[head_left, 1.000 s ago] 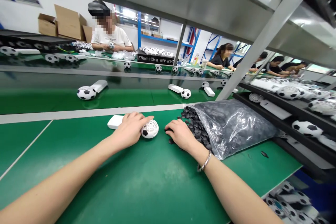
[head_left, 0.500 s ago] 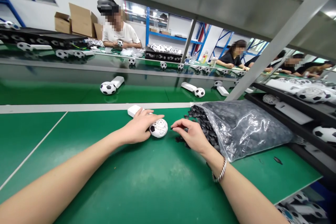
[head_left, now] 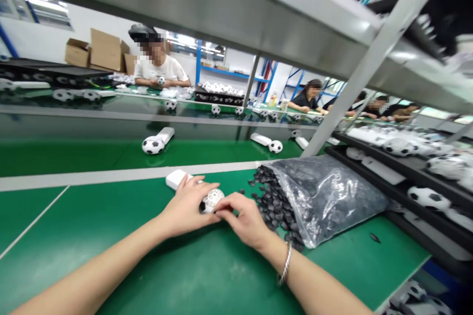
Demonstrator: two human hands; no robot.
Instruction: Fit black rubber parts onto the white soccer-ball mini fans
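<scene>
Left hand grips white lattice ball; right hand closed, fingers on ball, seemingly fitting one of the black patches; next, press it in.

The near section of the green-topped workbench is bounded at its far edge by a white strip, and it carries a white oblong case, a clear plastic bag filled with black hexagonal pieces, and a spill of the same pieces at the bag's open mouth. One dark piece lies apart, near the bench's right edge. Beyond the strip, the far green section carries two black-and-white soccer balls, each just beside a white case.
</scene>
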